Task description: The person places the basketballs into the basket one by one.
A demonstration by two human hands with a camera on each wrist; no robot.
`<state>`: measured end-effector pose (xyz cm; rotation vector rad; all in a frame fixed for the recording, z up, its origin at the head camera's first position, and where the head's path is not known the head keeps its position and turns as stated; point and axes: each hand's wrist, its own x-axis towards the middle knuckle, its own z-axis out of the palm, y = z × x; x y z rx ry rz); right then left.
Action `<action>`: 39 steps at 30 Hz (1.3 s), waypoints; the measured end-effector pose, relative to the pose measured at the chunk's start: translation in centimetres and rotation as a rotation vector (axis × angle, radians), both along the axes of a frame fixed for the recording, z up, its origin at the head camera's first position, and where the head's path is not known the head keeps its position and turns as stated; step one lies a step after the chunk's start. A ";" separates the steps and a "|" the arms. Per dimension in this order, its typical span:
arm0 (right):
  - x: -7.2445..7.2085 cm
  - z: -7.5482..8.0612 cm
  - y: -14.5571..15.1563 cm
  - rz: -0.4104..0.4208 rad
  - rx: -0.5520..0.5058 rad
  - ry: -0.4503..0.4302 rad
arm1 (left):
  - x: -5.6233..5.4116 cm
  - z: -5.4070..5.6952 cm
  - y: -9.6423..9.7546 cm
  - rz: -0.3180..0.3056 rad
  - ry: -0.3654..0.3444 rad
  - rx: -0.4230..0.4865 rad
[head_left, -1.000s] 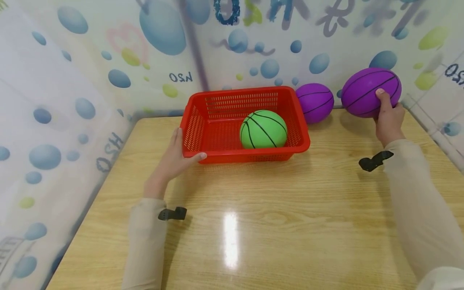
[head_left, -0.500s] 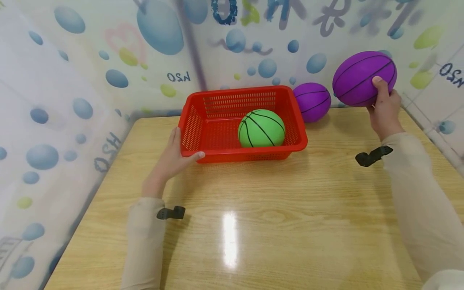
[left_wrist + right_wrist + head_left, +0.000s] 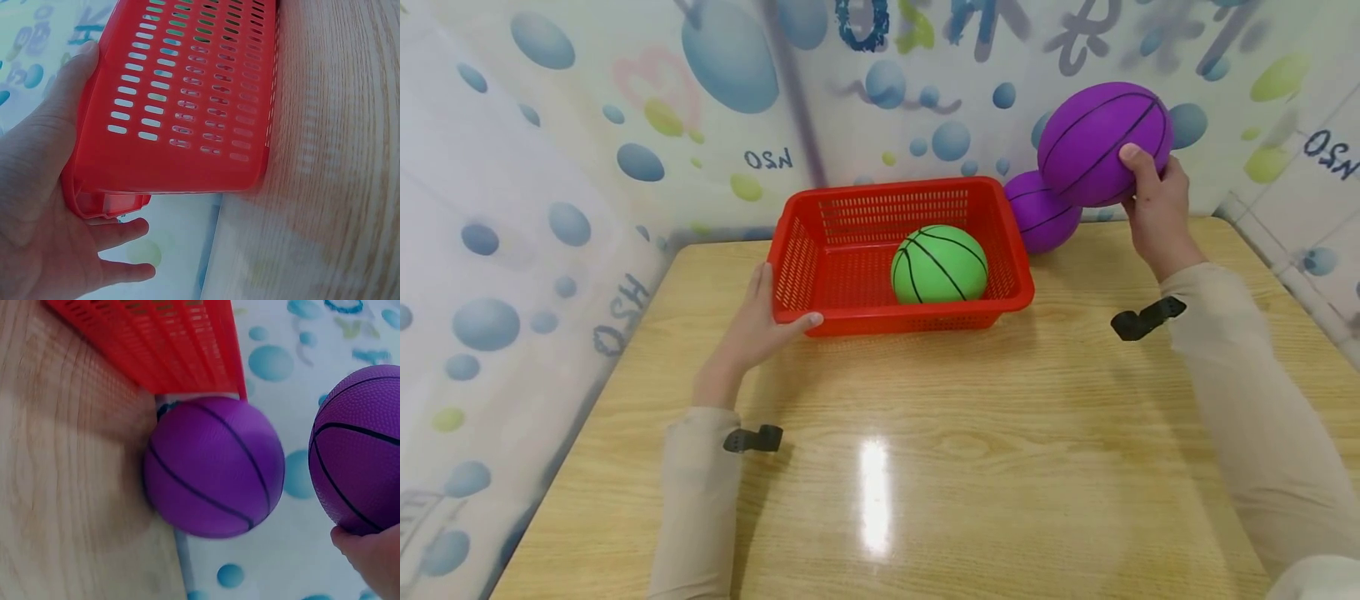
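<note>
My right hand [image 3: 1161, 204] holds a purple ball [image 3: 1105, 143] with black lines, raised off the table, its thumb on the near side. In the right wrist view the held ball [image 3: 362, 450] is at the right edge, fingers mostly hidden. A second purple ball [image 3: 1041, 218] sits on the table, right of the red basket [image 3: 917, 312] and partly behind the held ball. Inside the basket's right half lies a green ball [image 3: 940, 265] with black lines. My left hand [image 3: 752, 329] rests against the basket's front left corner, thumb along the front rim, fingers fairly straight in the left wrist view.
The basket stands on a wooden table [image 3: 970, 450], near its back edge. A patterned wall [image 3: 910, 108] rises directly behind, with more wall at the left and right sides. A light reflection shows on the tabletop.
My right hand has lifted the purple ball up and carried it left, so it now overlaps the second purple ball in the head view. My left hand stays at the basket corner.
</note>
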<state>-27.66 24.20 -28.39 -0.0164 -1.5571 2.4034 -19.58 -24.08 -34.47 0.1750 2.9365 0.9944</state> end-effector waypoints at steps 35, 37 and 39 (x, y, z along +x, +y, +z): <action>2.6 2.9 -14.6 0.283 0.739 -0.065 | 0.1 0.5 0.0 -0.012 -0.010 0.017; 2.7 3.0 -15.4 0.286 0.761 -0.060 | 0.1 0.6 0.0 -0.013 -0.012 0.017; 2.8 3.2 -16.3 0.294 0.771 -0.053 | 0.1 0.5 -0.1 -0.015 -0.010 0.014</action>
